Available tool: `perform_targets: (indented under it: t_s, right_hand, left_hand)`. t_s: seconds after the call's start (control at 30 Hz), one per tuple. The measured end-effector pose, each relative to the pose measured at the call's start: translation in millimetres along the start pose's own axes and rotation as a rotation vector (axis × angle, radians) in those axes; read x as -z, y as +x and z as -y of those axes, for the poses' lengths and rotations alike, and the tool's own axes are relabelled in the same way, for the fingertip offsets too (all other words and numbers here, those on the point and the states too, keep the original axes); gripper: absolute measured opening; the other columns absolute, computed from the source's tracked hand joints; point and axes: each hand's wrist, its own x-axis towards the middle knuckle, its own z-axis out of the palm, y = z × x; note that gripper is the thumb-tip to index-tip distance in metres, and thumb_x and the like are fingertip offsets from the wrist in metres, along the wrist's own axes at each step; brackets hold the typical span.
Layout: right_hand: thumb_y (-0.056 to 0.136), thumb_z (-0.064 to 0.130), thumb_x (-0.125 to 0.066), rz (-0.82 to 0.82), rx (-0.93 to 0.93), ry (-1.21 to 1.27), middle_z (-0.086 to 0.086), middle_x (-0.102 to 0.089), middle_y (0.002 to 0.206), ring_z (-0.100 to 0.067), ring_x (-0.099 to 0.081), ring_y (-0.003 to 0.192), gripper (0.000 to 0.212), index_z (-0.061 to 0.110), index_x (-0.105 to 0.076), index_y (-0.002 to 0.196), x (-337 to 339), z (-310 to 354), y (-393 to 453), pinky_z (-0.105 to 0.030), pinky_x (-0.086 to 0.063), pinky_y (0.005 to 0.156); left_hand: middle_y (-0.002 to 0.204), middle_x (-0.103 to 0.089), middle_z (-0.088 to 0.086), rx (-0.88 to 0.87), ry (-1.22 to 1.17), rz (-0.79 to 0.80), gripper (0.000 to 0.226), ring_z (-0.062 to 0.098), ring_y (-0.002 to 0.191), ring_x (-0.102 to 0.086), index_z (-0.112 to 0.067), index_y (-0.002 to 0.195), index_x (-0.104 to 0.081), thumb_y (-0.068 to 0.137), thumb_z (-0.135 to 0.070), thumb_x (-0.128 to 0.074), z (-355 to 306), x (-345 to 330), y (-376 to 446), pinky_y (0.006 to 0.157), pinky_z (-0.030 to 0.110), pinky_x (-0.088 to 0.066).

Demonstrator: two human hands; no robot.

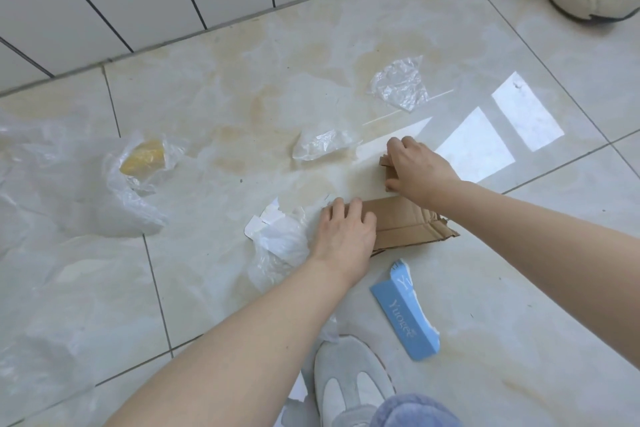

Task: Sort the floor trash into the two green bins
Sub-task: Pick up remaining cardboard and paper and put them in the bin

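Near the middle of the floor (519,305) lies the torn cardboard (405,222) — light, stiff, flat. The left hand (346,232) curls over its left edge; the right hand (415,166) pinches a folded scrap (386,168). Lifting by the edges looks best — the surrounding plastic bags (277,243) would be limp and slippery.

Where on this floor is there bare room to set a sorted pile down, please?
Bare tile lies along the tiled wall, behind the yellow scrap in plastic, and on the right beyond the blue card. It is crowded around both hands: the left hand on the cardboard beside crumpled plastic, the right hand on another cardboard scrap.
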Motion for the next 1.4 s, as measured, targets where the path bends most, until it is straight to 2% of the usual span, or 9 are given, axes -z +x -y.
perform_targets:
  t_s: [0.13,0.3,0.43,0.57,0.7,0.83,0.93,1.07,1.4]
  right_hand:
    - [0.079,-0.002,-0.059,-0.041,0.000,0.194,-0.015,-0.046,0.106,-0.037,-0.055,0.085,0.041,0.007,-0.041,0.115,0.2,-0.5,-4.7,-0.037,-0.045,0.068]
    - [0.083,-0.001,-0.050,-0.222,0.036,0.370,-0.014,-0.053,0.100,-0.031,-0.055,0.088,0.021,0.001,-0.059,0.103,17.4,14.6,-17.6,-0.032,-0.045,0.075]
    - [0.084,0.005,-0.053,-0.454,-0.024,0.692,0.000,-0.057,0.098,-0.013,-0.052,0.085,0.020,0.013,-0.062,0.100,52.9,40.2,-43.8,-0.008,-0.037,0.069]
    - [0.083,0.007,-0.055,-0.482,-0.117,0.938,0.005,-0.062,0.092,-0.012,-0.057,0.086,0.019,0.019,-0.063,0.096,63.4,54.5,-76.0,-0.017,-0.043,0.071]
    - [0.082,0.009,-0.055,-0.311,-0.267,1.075,0.008,-0.062,0.084,-0.013,-0.058,0.082,0.016,0.021,-0.064,0.088,51.6,52.4,-87.5,-0.025,-0.045,0.069]
    - [0.084,0.014,-0.062,0.097,-0.362,1.078,-0.004,-0.061,0.081,-0.020,-0.060,0.079,0.012,0.003,-0.064,0.090,23.7,34.0,-99.8,-0.038,-0.054,0.079]
    - [0.085,0.015,-0.065,0.317,-0.362,0.984,-0.005,-0.062,0.080,-0.018,-0.061,0.077,0.018,-0.002,-0.063,0.090,9.8,23.7,-114.4,-0.036,-0.055,0.080]
    - [0.083,0.015,-0.065,0.380,-0.351,0.844,-0.004,-0.055,0.073,-0.017,-0.051,0.071,0.016,-0.001,-0.062,0.079,-4.6,17.8,-133.3,-0.031,-0.044,0.070]
    - [0.081,0.014,-0.060,0.394,-0.230,0.467,-0.005,-0.046,0.069,-0.018,-0.039,0.069,0.022,-0.008,-0.058,0.081,-35.2,29.0,-142.6,-0.027,-0.032,0.058]
  left_hand:
    - [0.119,-0.036,0.011,0.036,-0.102,0.030,0.052,0.031,0.108,-0.037,-0.014,0.118,-0.037,0.073,-0.003,-0.061,4.0,-1.1,-3.9,0.081,0.034,-0.035]
    - [0.120,-0.030,0.008,0.128,-0.389,0.183,0.083,0.031,0.112,-0.033,-0.023,0.141,-0.022,0.070,-0.013,-0.066,10.4,11.2,-12.5,0.091,0.041,-0.042]
    - [0.118,-0.031,0.006,0.335,-0.665,0.194,0.073,0.029,0.115,-0.036,-0.021,0.131,-0.039,0.067,-0.028,-0.072,22.6,36.4,-22.0,0.090,0.037,-0.045]
    - [0.121,-0.037,0.007,0.569,-0.769,0.194,0.067,0.032,0.111,-0.049,-0.020,0.125,-0.046,0.066,-0.039,-0.070,57.7,46.0,-39.2,0.091,0.039,-0.048]
    - [0.118,-0.052,0.009,0.769,-1.057,0.098,0.062,0.029,0.100,-0.059,-0.018,0.117,-0.049,0.062,-0.037,-0.070,94.2,48.0,-59.9,0.085,0.039,-0.054]
    - [0.094,-0.060,0.010,0.886,-1.410,0.069,0.045,0.025,0.072,-0.059,-0.010,0.116,-0.050,0.076,-0.024,-0.066,120.7,43.8,-72.1,0.059,0.030,-0.048]
    - [0.078,-0.056,0.008,0.965,-1.597,0.047,0.033,0.023,0.060,-0.053,-0.012,0.103,-0.056,0.074,-0.022,-0.065,130.5,39.0,-75.3,0.053,0.026,-0.040]
    - [0.068,-0.050,0.004,0.982,-1.732,0.070,0.008,0.020,0.056,-0.048,-0.017,0.081,-0.051,0.081,-0.019,-0.059,127.2,38.2,-75.4,0.052,0.025,-0.037]
    - [0.074,-0.054,0.004,0.914,-1.699,0.082,0.013,0.019,0.060,-0.052,-0.016,0.092,-0.055,0.082,-0.022,-0.061,123.5,34.0,-63.9,0.055,0.026,-0.041]
